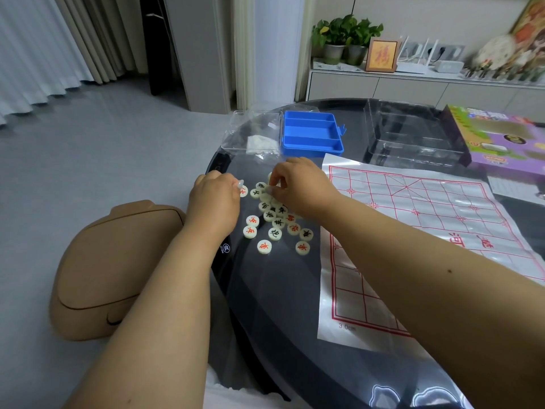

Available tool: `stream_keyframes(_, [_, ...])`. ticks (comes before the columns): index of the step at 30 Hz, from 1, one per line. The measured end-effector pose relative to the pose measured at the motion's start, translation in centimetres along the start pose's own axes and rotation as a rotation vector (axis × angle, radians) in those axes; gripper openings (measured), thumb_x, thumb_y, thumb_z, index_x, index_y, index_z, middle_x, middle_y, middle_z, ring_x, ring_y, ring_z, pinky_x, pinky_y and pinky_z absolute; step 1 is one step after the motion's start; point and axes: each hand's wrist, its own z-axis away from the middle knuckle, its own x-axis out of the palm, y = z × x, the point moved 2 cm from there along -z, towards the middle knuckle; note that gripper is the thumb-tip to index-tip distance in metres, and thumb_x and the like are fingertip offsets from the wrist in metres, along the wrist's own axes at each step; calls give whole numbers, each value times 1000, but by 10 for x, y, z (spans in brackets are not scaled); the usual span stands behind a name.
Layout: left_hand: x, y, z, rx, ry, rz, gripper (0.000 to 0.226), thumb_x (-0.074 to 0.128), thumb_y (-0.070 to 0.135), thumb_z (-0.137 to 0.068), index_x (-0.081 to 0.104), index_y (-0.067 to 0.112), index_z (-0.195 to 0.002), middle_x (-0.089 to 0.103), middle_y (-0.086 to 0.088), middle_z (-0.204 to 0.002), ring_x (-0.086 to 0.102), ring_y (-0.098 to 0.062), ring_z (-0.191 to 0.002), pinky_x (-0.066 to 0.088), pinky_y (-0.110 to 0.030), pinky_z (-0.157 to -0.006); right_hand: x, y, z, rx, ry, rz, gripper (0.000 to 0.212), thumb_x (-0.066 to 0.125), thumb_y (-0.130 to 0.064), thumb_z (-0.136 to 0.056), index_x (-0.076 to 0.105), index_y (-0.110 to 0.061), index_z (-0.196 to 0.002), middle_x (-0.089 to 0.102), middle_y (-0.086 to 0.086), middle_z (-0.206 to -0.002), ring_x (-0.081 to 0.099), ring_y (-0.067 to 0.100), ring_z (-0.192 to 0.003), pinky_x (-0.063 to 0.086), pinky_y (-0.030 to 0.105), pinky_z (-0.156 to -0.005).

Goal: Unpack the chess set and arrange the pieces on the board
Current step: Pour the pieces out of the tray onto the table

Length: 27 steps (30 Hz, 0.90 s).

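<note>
**Chess pieces heaped beside the board, both hands among them**

- Table (295,305): round, dark and glossy.
- Chess pieces (275,222): a loose cluster of pale round discs with red or black characters, lying on the table just left of the board; most face up, several touching or overlapping. None sits on the board.
- Board (427,231): a creased white plastic sheet printed with a red grid, spread flat on the table to the right of the pieces, partly covered by the right forearm.
- Left hand (213,199): at the upper-left edge of the cluster, fingers curled — fingertips touching a red-marked piece (243,191) there; whether it pinches the piece or only rests on it cannot be told.
- Right hand (298,188): at the top of the cluster, thumb and fingers pinching one pale piece (269,188). The two hands are near each other but apart.
- Blue tray (311,132): three long compartments, beyond the pieces.
- Clear plastic bag (253,134): crumpled, left of the tray.
- Clear plastic insert (413,137) and purple game box (501,137): at the far right of the table.
- Tan seat (112,267): on the floor, left of the table.
</note>
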Motion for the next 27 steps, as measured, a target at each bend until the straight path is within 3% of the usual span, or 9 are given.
stream_keyframes(6, [1,-2,-1,-6,24,42,25,49,20,-97,71,8,-100,59,-13,-102,48,-31,-103,41,-38,-85,3,3,-2,35,4,77,28,52,-32,-93,69,-10,-89,58,5,-92,50,21,-92,42,31,-73])
stream_keyframes(13, [1,-1,0,14,57,84,24,49,17,-97,69,14,-109,60,-10,-105,48,-29,-105,41,-36,-84,-10,8,-14,87,159,24,23,49,-21,-94,70,-15,-101,64,5,-100,53,23,-99,47,37,-80])
stream_keyframes(16, [0,0,1,50,66,92,25,50,18,-97,68,16,-113,61,-9,-105,48,-28,-106,44,-38,-85,-8,8,-25,54,66,83,27,47,-22,-95,70,-19,-109,63,5,-106,51,26,-105,47,40,-85])
stream_keyframes(20, [-2,0,3,93,78,114,23,53,18,-95,70,18,-112,62,-6,-104,49,-26,-106,43,-36,-85,-1,8,-34,80,-65,84,22,55,-32,-92,72,-26,-104,63,4,-107,54,25,-103,49,40,-86])
stream_keyframes(27, [-3,5,5,226,6,181,27,58,12,-91,73,27,-108,55,6,-97,43,-14,-101,34,-21,-87,-1,8,-32,102,-48,10,17,65,-24,-85,74,-29,-98,68,1,-102,58,18,-99,50,37,-87])
